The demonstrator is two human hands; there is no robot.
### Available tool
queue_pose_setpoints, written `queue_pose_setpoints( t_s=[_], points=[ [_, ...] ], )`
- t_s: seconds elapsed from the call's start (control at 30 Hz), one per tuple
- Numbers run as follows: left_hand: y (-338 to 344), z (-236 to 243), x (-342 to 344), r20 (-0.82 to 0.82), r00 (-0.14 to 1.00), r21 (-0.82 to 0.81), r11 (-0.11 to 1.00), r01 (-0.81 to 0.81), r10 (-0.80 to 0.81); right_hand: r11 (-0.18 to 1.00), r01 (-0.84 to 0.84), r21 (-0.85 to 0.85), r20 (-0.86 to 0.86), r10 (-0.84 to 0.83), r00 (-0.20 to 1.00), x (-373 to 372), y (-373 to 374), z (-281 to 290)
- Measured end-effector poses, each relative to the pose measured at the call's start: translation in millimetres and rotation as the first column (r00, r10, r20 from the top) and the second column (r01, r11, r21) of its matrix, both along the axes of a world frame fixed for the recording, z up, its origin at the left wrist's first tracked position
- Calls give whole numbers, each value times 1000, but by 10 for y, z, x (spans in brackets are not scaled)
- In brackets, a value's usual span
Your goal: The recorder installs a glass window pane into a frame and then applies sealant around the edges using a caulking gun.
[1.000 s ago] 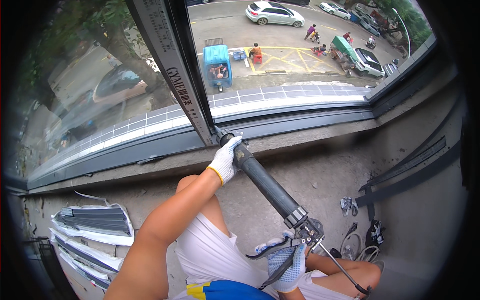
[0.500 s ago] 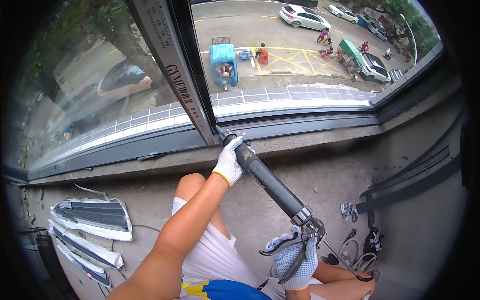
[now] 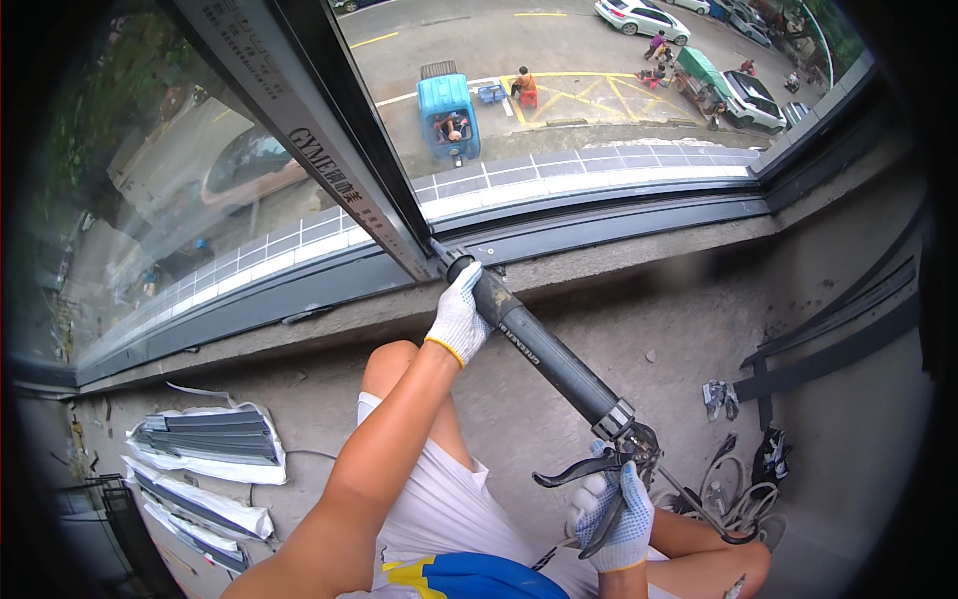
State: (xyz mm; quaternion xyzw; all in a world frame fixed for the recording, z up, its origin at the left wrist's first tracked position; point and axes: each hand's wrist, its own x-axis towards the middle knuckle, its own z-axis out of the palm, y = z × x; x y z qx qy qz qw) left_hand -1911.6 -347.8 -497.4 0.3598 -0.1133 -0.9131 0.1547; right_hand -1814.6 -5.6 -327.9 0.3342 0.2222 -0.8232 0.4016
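Observation:
A long dark caulking gun (image 3: 564, 361) slants from the window frame down to my lap at the right. My left hand (image 3: 459, 319), in a white dotted glove, is closed around the front of its barrel. The tip of the gun reaches the inner corner where the upright window post (image 3: 334, 165) meets the bottom rail (image 3: 619, 222). My right hand (image 3: 621, 519), gloved alike, grips the rear handle. The black trigger lever (image 3: 571, 471) stands apart from that handle. Behind it, the bent pull rod (image 3: 699, 509) sticks out.
Grey strips in white wrapping (image 3: 205, 444) lie on the floor at left. Dark strips (image 3: 828, 354) lean at the right wall, near a coiled hose (image 3: 733, 489). A concrete ledge (image 3: 639, 262) runs below the window; outside is a street with a blue vehicle (image 3: 448, 105).
The view has shifted slightly. The trigger lever stands wider from the handle, and my right fingers have drawn back from it. My left hand keeps its hold on the barrel.

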Motion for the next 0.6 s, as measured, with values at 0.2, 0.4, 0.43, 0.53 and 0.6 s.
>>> queue_pose_setpoints(
  t_s=[0.2,0.4,0.43,0.53,0.6],
  points=[
    [0,-19,-11,37,999,0,1000,-25,25,867,277,-415,156,-232,960,85,6,-27],
    [6,24,-12,66,998,-38,999,-17,20,805,275,-525,236,-172,956,107,-12,-34],
    [12,38,-15,92,996,-59,998,-11,16,826,198,-528,172,-124,977,105,-9,-56],
    [47,85,-25,171,985,-160,987,-2,30,865,82,-495,30,-77,997,98,38,-143],
    [64,109,-44,245,969,-208,978,6,46,886,46,-462,-53,-79,995,98,93,-219]
  ],
)
